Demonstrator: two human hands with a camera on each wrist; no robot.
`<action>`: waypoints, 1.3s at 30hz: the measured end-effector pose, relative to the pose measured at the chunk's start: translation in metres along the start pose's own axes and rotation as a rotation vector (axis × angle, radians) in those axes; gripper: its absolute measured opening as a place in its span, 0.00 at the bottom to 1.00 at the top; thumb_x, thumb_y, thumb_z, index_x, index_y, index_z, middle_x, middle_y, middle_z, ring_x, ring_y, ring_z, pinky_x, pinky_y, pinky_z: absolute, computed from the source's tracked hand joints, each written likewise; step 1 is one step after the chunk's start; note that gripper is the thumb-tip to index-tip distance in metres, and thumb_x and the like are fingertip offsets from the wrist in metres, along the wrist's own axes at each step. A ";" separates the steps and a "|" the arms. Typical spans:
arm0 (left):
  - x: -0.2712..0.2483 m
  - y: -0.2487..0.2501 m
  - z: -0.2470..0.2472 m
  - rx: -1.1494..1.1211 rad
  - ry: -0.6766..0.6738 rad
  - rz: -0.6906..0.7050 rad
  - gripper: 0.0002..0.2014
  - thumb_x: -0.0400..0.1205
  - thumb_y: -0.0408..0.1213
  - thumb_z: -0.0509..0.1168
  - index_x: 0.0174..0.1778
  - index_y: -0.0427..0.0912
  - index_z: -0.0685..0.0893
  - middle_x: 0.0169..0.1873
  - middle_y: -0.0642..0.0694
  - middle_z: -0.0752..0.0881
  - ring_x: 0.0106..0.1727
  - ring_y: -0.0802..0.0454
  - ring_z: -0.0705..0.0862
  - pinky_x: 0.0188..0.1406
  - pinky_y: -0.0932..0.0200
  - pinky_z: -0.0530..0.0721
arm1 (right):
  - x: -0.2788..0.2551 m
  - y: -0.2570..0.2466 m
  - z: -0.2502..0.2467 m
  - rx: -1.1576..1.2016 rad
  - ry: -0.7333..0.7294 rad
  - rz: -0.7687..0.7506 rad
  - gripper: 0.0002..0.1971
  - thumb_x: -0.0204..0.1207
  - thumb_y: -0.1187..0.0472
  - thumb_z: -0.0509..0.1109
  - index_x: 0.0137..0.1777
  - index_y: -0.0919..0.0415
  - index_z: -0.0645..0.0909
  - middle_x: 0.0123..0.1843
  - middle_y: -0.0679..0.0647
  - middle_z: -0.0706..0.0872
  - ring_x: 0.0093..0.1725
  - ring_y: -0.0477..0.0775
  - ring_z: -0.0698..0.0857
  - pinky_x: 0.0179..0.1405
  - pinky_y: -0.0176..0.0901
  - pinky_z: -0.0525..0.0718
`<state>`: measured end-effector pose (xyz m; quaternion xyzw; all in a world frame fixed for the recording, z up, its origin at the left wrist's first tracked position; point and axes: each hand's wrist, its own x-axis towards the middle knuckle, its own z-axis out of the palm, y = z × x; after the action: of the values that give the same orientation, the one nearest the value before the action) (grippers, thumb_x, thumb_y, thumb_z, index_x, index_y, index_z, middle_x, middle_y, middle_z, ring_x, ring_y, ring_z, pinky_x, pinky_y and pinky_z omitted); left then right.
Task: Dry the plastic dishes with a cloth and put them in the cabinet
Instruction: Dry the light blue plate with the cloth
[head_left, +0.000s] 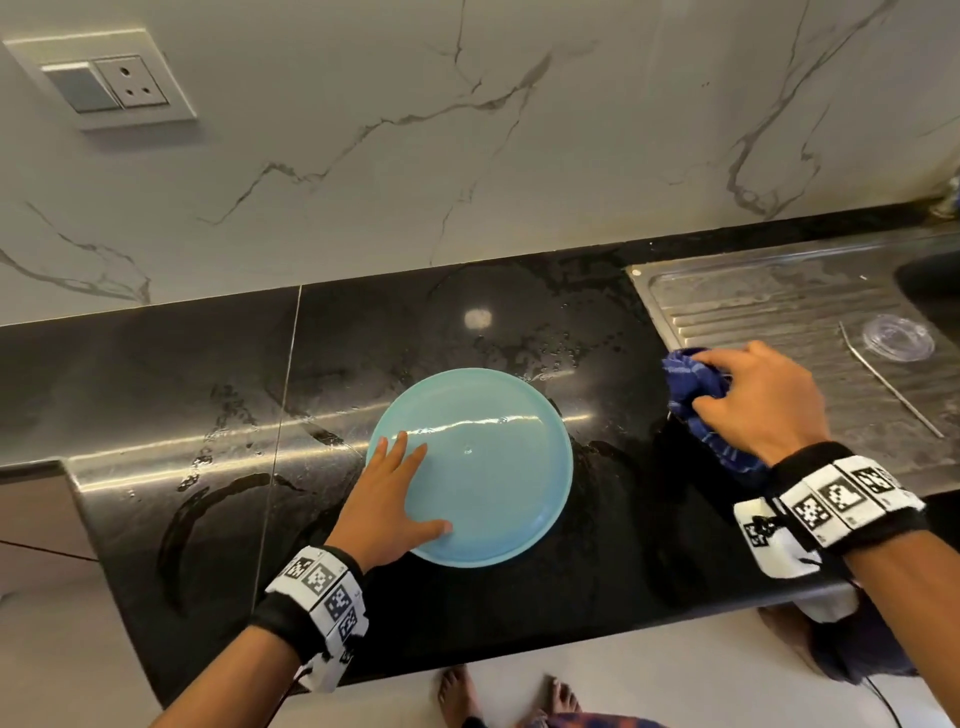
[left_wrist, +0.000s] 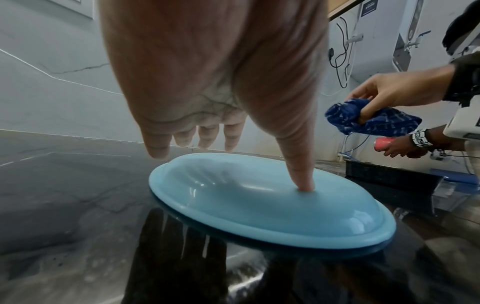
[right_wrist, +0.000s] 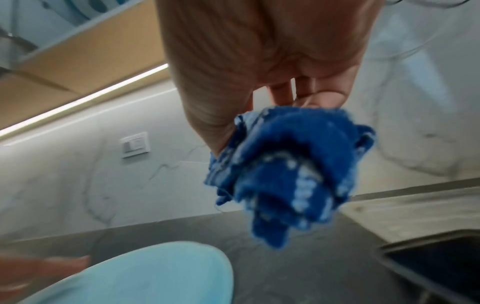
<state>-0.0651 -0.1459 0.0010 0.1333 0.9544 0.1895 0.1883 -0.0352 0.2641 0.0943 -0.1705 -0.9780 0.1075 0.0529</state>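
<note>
Light blue plastic plate (head_left: 483, 467) lies upside down on the wet black surface (head_left: 208, 415), left of the steel drainboard (head_left: 779, 322). Judged light and stiff; its glossy, wet underside looks slippery, and it will likely skate on the water film unless pinned. Best hold is probably the raised rim, thumb beneath and fingers on top. Left hand (head_left: 387, 499) reaches in from below, palm down, fingers (head_left: 400, 447) straight and spread on the plate's left part, thumb tip pressing the domed base. Right hand (head_left: 758, 400) hangs above the surface right of the plate, clear of it, fingers curled tight around the bunched blue cloth (head_left: 696, 395), which is soft and absorbent. Drying not yet begun.
</note>
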 end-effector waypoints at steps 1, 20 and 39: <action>0.002 -0.001 -0.001 -0.003 -0.006 -0.001 0.56 0.69 0.62 0.77 0.87 0.54 0.51 0.87 0.51 0.41 0.87 0.49 0.36 0.85 0.45 0.47 | -0.002 -0.015 0.001 0.031 0.006 -0.050 0.26 0.66 0.55 0.79 0.66 0.47 0.85 0.50 0.58 0.83 0.52 0.66 0.83 0.46 0.52 0.80; 0.015 -0.014 0.005 -0.088 -0.016 -0.017 0.62 0.62 0.61 0.82 0.88 0.51 0.54 0.87 0.50 0.42 0.87 0.50 0.41 0.84 0.53 0.46 | -0.067 -0.134 0.156 0.014 -0.208 -0.678 0.35 0.71 0.63 0.70 0.78 0.40 0.71 0.80 0.53 0.76 0.74 0.73 0.77 0.66 0.71 0.81; 0.013 -0.020 0.009 -0.119 -0.008 0.020 0.62 0.64 0.62 0.80 0.88 0.53 0.49 0.87 0.54 0.37 0.87 0.52 0.38 0.85 0.50 0.49 | -0.094 -0.122 0.141 0.073 -0.364 -0.524 0.32 0.75 0.61 0.61 0.81 0.45 0.71 0.80 0.57 0.74 0.79 0.66 0.73 0.60 0.60 0.88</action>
<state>-0.0768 -0.1563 -0.0189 0.1321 0.9392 0.2473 0.1980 -0.0066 0.0923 -0.0212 0.1110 -0.9776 0.1539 -0.0911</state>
